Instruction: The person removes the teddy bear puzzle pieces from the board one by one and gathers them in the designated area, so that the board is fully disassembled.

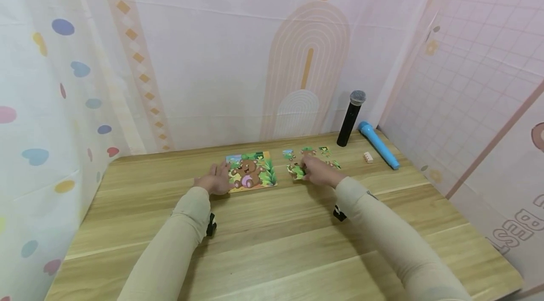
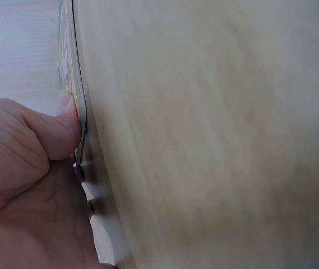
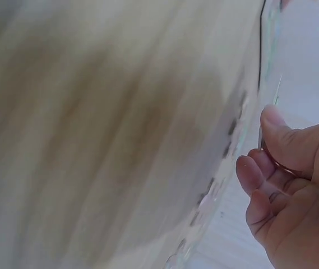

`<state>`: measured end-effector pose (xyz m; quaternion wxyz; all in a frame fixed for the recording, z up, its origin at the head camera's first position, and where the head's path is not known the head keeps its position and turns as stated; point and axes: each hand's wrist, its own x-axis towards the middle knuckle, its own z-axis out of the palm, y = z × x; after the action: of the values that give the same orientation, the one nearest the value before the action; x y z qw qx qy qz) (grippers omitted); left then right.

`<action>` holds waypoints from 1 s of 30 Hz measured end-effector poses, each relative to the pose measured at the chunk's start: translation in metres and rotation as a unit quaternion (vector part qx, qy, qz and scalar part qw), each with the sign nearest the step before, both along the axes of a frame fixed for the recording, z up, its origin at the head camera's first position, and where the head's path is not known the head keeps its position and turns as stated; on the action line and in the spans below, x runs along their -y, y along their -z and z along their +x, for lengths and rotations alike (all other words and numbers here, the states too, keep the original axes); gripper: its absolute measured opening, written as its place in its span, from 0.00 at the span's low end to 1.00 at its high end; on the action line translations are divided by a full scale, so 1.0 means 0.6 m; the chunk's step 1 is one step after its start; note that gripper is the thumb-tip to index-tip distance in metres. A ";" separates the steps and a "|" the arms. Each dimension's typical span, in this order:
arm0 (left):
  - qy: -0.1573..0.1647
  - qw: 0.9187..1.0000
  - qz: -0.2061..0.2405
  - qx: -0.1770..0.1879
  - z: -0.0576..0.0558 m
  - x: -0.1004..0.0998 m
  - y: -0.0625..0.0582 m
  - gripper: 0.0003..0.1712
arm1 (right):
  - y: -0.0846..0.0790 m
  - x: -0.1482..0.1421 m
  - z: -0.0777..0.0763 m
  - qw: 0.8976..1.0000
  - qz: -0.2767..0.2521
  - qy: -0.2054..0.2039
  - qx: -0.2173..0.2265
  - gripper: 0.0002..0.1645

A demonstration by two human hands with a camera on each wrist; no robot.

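Observation:
A bear picture puzzle [image 1: 250,173] lies on the wooden table. At its left edge is my left hand [image 1: 216,180], fingers extended along the side. In the left wrist view the thumb [image 2: 66,129] touches the puzzle board's edge [image 2: 79,89]. To the right of the board, my right hand [image 1: 318,171] pinches a green and brown puzzle piece [image 1: 296,172] between thumb and fingers. The right wrist view shows this piece edge-on, thin between the thumb [image 3: 277,131] and fingertips. Loose puzzle pieces [image 1: 308,150] lie beyond and beside that hand, which partly hides them.
A black microphone [image 1: 349,119] stands upright near the back of the table [image 1: 272,244]. To its right lie a blue toy microphone [image 1: 379,145] and a small pale block [image 1: 368,157]. Patterned curtains [image 1: 212,55] hang behind and at both sides.

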<state>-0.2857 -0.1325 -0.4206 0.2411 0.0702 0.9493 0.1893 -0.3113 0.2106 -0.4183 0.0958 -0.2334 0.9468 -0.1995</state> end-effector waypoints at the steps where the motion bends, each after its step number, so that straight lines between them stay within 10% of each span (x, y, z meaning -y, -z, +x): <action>1: 0.000 1.000 0.001 0.000 0.000 0.000 0.000 0.46 | 0.001 -0.004 0.001 1.000 0.004 -0.001 0.000 0.20; 30: 0.001 1.000 -0.002 -0.007 -0.002 0.000 0.005 0.46 | 0.009 -0.154 0.025 1.000 -0.015 0.000 -0.003 0.18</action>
<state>-0.2872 -0.1323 -0.4235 0.2352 0.0722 0.9511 0.1869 -0.2961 0.3030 -0.4236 0.0890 -0.2358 0.9440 -0.2131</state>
